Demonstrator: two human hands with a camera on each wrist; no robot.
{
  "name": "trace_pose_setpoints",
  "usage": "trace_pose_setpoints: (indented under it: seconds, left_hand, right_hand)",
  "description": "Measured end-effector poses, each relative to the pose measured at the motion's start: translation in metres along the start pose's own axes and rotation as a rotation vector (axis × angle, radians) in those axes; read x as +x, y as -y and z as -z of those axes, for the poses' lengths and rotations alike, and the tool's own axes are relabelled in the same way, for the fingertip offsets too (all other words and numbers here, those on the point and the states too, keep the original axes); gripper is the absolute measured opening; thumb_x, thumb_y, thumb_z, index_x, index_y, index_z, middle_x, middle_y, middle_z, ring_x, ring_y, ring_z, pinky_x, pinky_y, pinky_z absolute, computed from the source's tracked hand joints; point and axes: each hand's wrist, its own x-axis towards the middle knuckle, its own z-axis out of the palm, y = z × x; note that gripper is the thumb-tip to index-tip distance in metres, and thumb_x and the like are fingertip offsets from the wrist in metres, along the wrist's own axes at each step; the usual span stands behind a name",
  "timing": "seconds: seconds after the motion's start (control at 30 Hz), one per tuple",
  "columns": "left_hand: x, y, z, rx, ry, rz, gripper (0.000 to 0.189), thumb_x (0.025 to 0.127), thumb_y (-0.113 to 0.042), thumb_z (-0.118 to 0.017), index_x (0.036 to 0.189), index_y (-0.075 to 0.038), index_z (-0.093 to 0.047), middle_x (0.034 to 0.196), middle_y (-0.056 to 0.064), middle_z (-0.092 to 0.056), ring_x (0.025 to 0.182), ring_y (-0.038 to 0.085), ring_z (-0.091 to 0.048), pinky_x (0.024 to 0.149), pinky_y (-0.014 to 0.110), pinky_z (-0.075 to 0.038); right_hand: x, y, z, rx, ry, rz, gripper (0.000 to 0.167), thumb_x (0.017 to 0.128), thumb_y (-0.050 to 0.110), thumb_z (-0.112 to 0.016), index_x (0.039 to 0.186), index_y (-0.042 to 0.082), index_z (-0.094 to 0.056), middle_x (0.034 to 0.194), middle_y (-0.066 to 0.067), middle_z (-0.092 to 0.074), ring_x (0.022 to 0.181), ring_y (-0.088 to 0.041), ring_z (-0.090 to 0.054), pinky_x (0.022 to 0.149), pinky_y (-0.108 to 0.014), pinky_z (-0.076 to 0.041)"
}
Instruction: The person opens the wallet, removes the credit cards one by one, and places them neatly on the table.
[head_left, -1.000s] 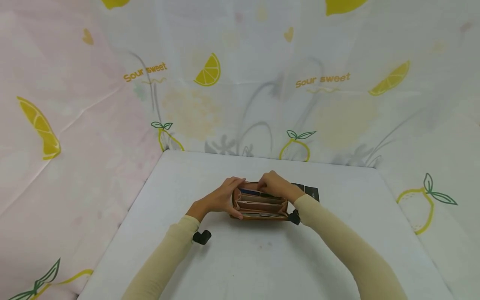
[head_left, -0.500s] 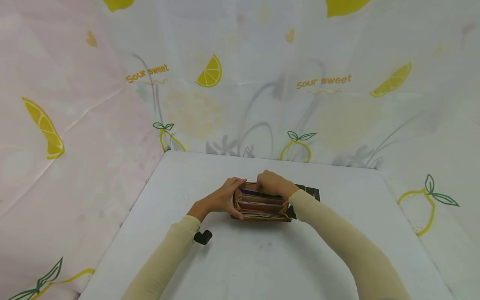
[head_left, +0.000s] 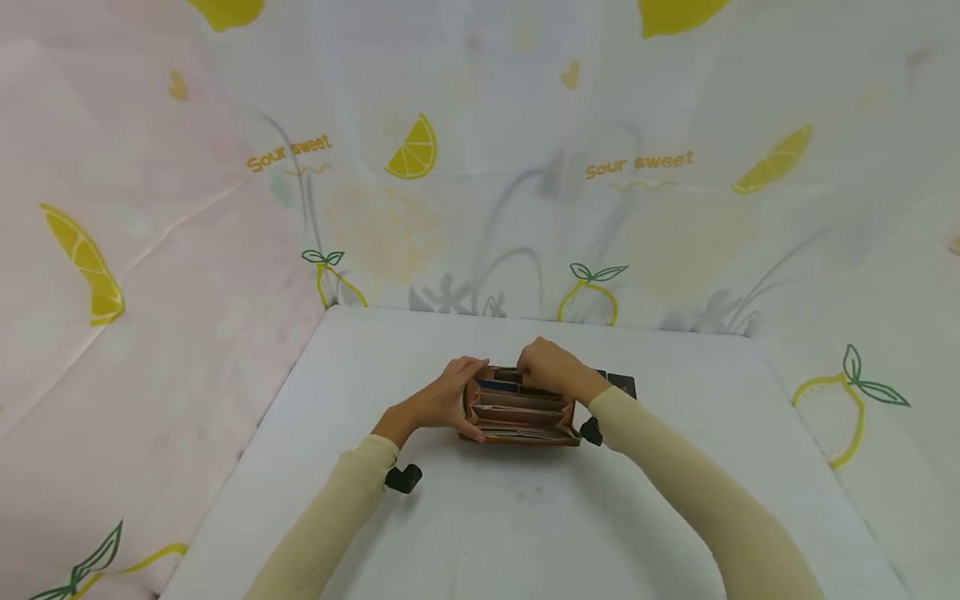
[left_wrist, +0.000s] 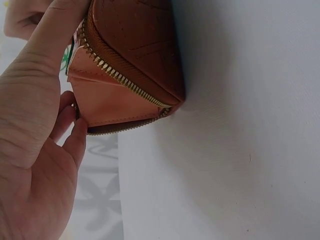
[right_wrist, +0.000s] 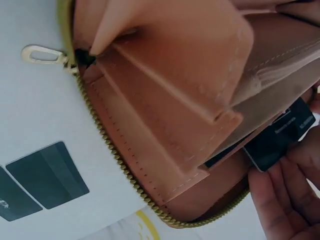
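A brown leather zip wallet stands unzipped on the white table, its pleated compartments facing up. My left hand grips its left end, thumb at the near side and fingers at the far side; the left wrist view shows the brass zip teeth beside that thumb. At the far side, my right hand pinches a dark card between thumb and fingers. That card sticks partly out of a slot, its lower part hidden in the leather. A blue card edge shows in the slots near it.
Two dark cards lie on the table right of the wallet, one card beside another card. A metal zip pull hangs off the wallet's end. Lemon-printed cloth rises behind the table.
The right hand's fingers have lifted slightly at the far slots, and a dark card now shows beside them. The left hand keeps its grip on the wallet.
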Motion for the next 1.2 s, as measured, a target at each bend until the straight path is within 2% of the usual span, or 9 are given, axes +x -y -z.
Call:
trace_pose_setpoints:
  seconds: [0.13,0.27,0.4,0.47,0.6,0.83,1.0,1.2]
  left_hand:
    - [0.000,0.001,0.000,0.009,0.001,0.003,0.124,0.060,-0.056,-0.087,0.154,-0.004,-0.023,0.142,0.004,-0.034,0.123,0.019,-0.032,0.106,0.040,-0.036]
    - [0.000,0.002,0.000,0.018,0.006,-0.006,0.124,0.061,-0.057,-0.087,0.154,-0.007,-0.022,0.142,0.005,-0.034,0.121,0.019,-0.033,0.106,0.041,-0.037]
    - [0.001,0.002,-0.001,0.006,0.002,-0.001,0.124,0.060,-0.056,-0.088,0.154,-0.007,-0.023,0.141,0.004,-0.034,0.123,0.020,-0.033,0.106,0.041,-0.036]
    - [0.001,0.003,-0.003,0.005,0.009,0.015,0.125,0.060,-0.057,-0.087,0.155,-0.009,-0.022,0.142,0.003,-0.033,0.126,0.019,-0.031,0.107,0.040,-0.035]
    - [0.001,0.003,-0.005,0.011,0.016,0.031,0.126,0.060,-0.060,-0.086,0.155,-0.010,-0.021,0.146,0.003,-0.031,0.132,0.019,-0.028,0.108,0.040,-0.034]
    - [0.000,0.001,-0.004,0.016,-0.009,0.017,0.125,0.058,-0.055,-0.090,0.154,-0.008,-0.024,0.145,0.007,-0.032,0.132,0.023,-0.030,0.106,0.043,-0.036]
    - [-0.001,-0.001,-0.003,0.013,-0.011,0.003,0.124,0.060,-0.056,-0.088,0.154,-0.007,-0.024,0.145,0.008,-0.032,0.131,0.025,-0.031,0.105,0.045,-0.037]
    - [-0.003,0.001,-0.003,0.017,-0.033,-0.012,0.124,0.060,-0.054,-0.089,0.154,-0.005,-0.024,0.143,0.008,-0.034,0.129,0.024,-0.033,0.106,0.045,-0.037]
  right_hand:
    - [-0.002,-0.003,0.001,-0.022,-0.021,-0.025,0.007,0.084,0.006,-0.069,0.082,0.008,-0.075,0.076,0.002,-0.067,0.066,-0.012,-0.056,0.064,-0.029,-0.049]
    - [-0.003,-0.003,-0.001,-0.005,-0.022,-0.027,0.005,0.088,0.011,-0.072,0.085,0.009,-0.075,0.079,0.001,-0.068,0.073,-0.014,-0.062,0.068,-0.030,-0.052]
    - [-0.005,-0.004,0.004,0.023,-0.057,0.027,0.007,0.089,0.004,-0.069,0.087,0.006,-0.076,0.081,-0.002,-0.071,0.072,-0.014,-0.064,0.068,-0.031,-0.053]
    - [-0.008,-0.006,0.009,0.043,-0.090,0.046,0.011,0.089,0.002,-0.067,0.084,0.006,-0.075,0.078,-0.002,-0.070,0.068,-0.014,-0.062,0.065,-0.032,-0.052]
    - [-0.014,-0.015,0.021,0.104,-0.167,0.033,0.013,0.088,0.001,-0.068,0.079,0.006,-0.075,0.072,-0.001,-0.069,0.060,-0.012,-0.058,0.061,-0.034,-0.050]
    - [-0.031,-0.029,0.028,0.235,-0.232,-0.109,0.005,0.088,0.006,-0.071,0.086,0.007,-0.076,0.077,0.000,-0.071,0.069,-0.012,-0.064,0.066,-0.035,-0.053]
    - [-0.052,-0.042,0.029,0.291,-0.319,-0.220,0.009,0.087,0.009,-0.072,0.091,0.002,-0.076,0.080,-0.003,-0.072,0.072,-0.015,-0.066,0.067,-0.037,-0.054]
    - [-0.085,-0.060,0.033,0.343,-0.408,-0.339,0.015,0.088,0.011,-0.072,0.097,-0.002,-0.075,0.082,-0.010,-0.073,0.062,-0.016,-0.068,0.067,-0.043,-0.055]
